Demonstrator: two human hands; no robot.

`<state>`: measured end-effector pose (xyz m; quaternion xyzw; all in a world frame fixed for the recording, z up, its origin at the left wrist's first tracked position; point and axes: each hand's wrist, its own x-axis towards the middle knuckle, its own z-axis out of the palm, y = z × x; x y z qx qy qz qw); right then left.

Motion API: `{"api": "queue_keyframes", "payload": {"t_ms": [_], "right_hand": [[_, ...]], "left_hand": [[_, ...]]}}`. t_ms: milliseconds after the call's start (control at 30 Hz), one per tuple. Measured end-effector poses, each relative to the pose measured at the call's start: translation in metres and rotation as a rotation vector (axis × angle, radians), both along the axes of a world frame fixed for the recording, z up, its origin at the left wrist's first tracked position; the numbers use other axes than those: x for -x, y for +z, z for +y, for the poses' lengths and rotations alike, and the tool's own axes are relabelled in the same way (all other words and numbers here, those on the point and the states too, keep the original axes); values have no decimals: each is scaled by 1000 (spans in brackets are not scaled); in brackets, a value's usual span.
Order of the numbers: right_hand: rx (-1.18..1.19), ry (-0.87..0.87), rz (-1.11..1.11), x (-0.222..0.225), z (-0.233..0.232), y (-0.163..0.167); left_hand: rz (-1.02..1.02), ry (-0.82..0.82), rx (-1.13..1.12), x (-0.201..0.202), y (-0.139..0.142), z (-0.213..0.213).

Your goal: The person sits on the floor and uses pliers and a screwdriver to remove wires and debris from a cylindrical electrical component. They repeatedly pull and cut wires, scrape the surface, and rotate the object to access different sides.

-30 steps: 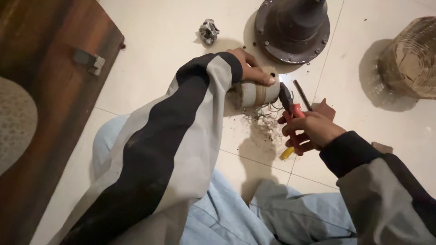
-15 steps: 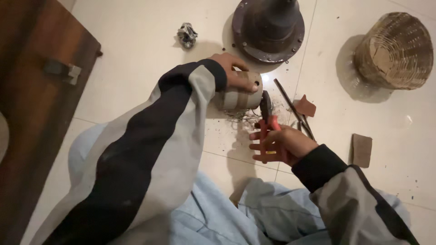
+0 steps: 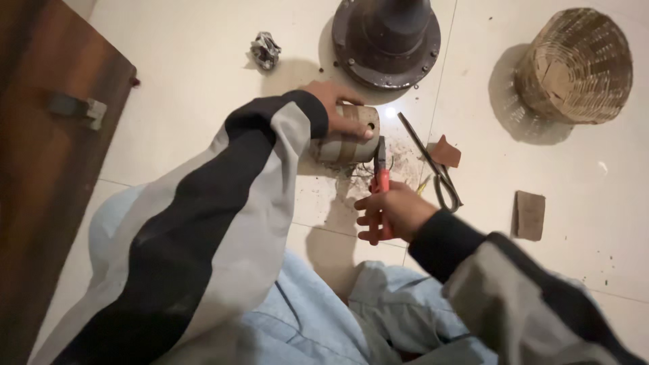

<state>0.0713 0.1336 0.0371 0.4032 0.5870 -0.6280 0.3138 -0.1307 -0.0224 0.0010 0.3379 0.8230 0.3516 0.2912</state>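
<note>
My left hand [image 3: 336, 105] grips a grey metal cylinder [image 3: 346, 142] lying on its side on the pale tiled floor [image 3: 189, 81]. My right hand [image 3: 392, 213] holds red-handled pliers [image 3: 380, 177] with the jaws pointing up at the cylinder's lower right end. Thin wires and dark debris [image 3: 399, 159] lie on the tile just under the jaws. My sleeves are grey and black.
A round dark metal base [image 3: 387, 37] stands just beyond the cylinder. Scissors [image 3: 436, 169] and brown scraps [image 3: 446, 152] lie to the right, a brown block [image 3: 529, 215] farther right, an upturned wicker basket [image 3: 574, 64] top right, crumpled foil [image 3: 265, 49], and a wooden board [image 3: 47, 169] at left.
The view has shifted, so the scene sits lower and more to the right. Both hands keep their hold; the pliers stay at the cylinder's end.
</note>
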Motion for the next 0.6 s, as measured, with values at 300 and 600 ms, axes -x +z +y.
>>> {"api": "queue_keyframes", "payload": {"t_ms": [300,600], "right_hand": [[-313,46,329,-14,-4,-50],[-198,-262,146,-12,-12,-57]], "left_hand": [[47,55,-36,-15,3,2],[238,117,117,-20,-23,15]]}}
